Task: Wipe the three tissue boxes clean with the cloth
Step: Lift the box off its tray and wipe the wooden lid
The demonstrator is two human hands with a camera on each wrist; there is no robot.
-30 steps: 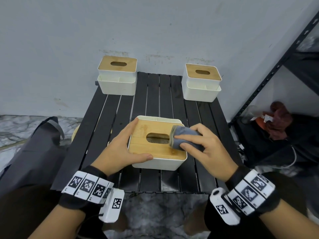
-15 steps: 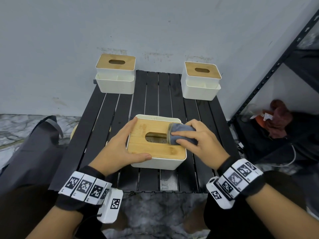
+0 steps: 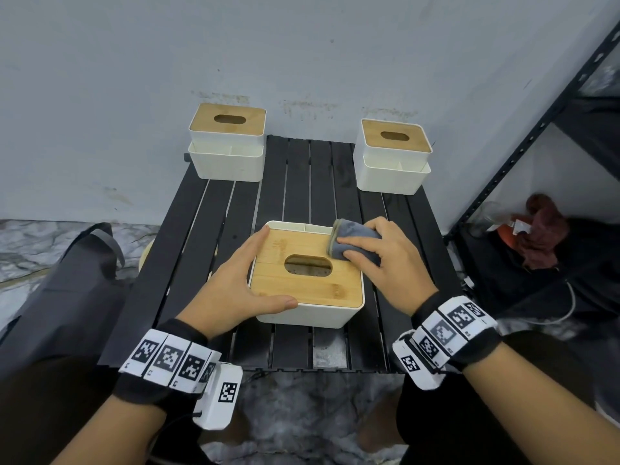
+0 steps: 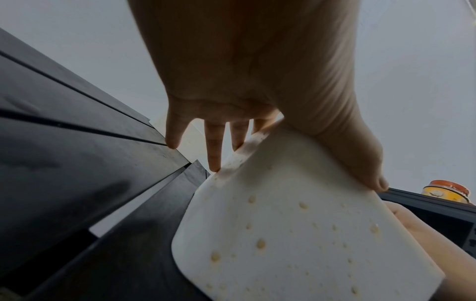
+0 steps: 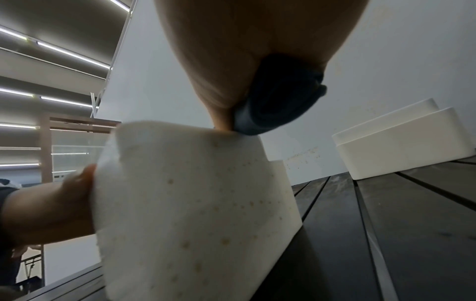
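Seen from the head camera, nearest: left hand (image 3: pixel 235 290) laid flat along the left flank of the near tissue box (image 3: pixel 307 280), fingers straight up the side, thumb stretched across the front edge of the bamboo lid (image 3: pixel 302 283). Just right of that grip, across the lid: right hand (image 3: pixel 385 260) curled over a folded grey cloth (image 3: pixel 349 241), pressed onto the lid's far right corner, beside the oval slot.

From the left wrist camera only: brownish spots scattered over the box's white wall (image 4: pixel 296 234), fingers (image 4: pixel 213 146) splayed down its edge with tips against the black slatted table (image 4: pixel 77 163); an orange-topped yellow object (image 4: pixel 445 190) low at right, too small to identify.

From the right wrist camera only: the cloth (image 5: pixel 278 101) bunched in the palm, touching the box's top rim; the same speckling on the near wall (image 5: pixel 193 203); ceiling light strips in the background.

Farther from both grips, at the table's back corners: the far left tissue box (image 3: pixel 228 142) and far right tissue box (image 3: pixel 394 156), well apart, each untouched, close to the pale wall.

Off to the right of the right grip: dark metal shelving (image 3: pixel 536 129) holding a reddish rag (image 3: pixel 543 229). Left of the left grip, on the floor: a dark bag (image 3: pixel 67 280).
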